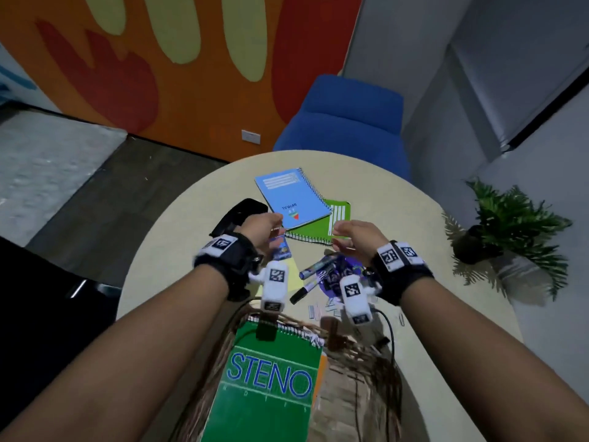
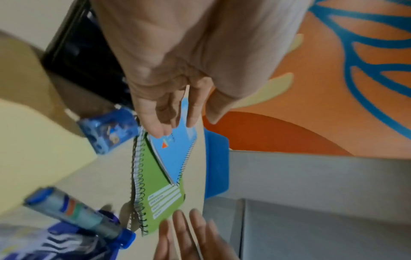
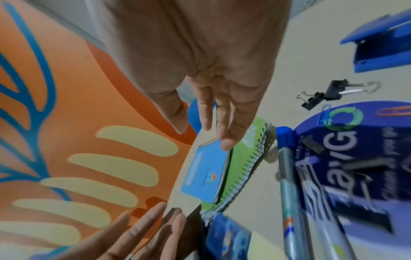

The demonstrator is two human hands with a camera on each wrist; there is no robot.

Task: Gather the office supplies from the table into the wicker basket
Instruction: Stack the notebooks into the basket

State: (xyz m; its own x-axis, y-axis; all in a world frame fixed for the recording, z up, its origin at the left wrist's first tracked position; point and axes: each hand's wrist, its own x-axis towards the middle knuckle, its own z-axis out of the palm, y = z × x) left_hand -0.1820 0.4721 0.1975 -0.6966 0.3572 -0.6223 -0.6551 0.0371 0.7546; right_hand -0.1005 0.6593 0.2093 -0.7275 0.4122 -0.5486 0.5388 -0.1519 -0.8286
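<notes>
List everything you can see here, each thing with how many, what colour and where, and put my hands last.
Spiral notebooks: two, blue lying on green, far side of table.
Steno pad: one, green, in the wicker basket.
Markers: at least two, blue and black caps, mid-table.
Round fan: one, purple, under the markers.
Sticky pad: one, yellow, beside left wrist.
Binder clips: two, black, near the fan.
Table: one, beige, round.
Chair: one, blue, behind table.
Plant: one, green, right of the table.
Left hand, right hand: open, empty, above the notebooks.

Blue armchair (image 1: 344, 122), potted plant (image 1: 510, 224)
</notes>
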